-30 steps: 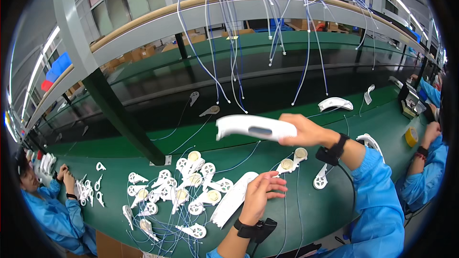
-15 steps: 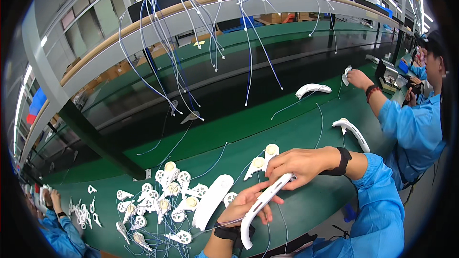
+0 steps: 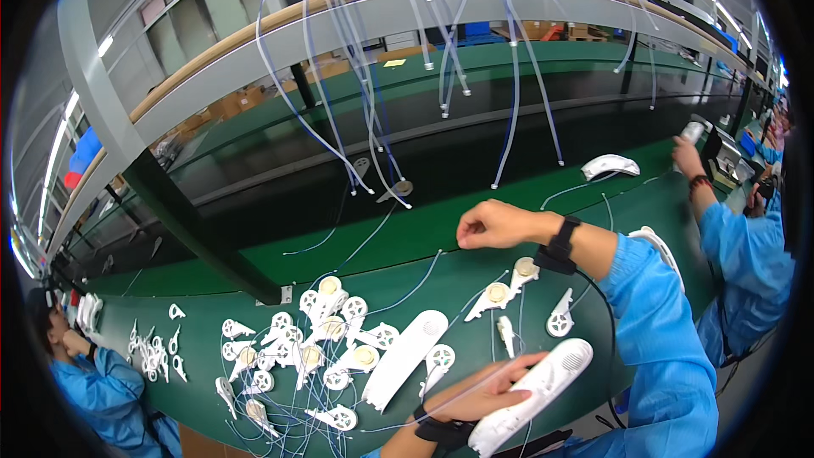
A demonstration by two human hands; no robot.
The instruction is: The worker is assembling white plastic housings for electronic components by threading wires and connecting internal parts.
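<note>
- Our right hand (image 3: 496, 225) lifts off the white shell (image 3: 543, 387) to mid-frame, fingers curled together.
- Our left hand (image 3: 482, 395) clamps that shell, lower centre-right.

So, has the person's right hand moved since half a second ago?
Yes: against the dark green post, the right hand has moved away from the person and somewhat left, leaving the curved white part in the left hand.
</note>
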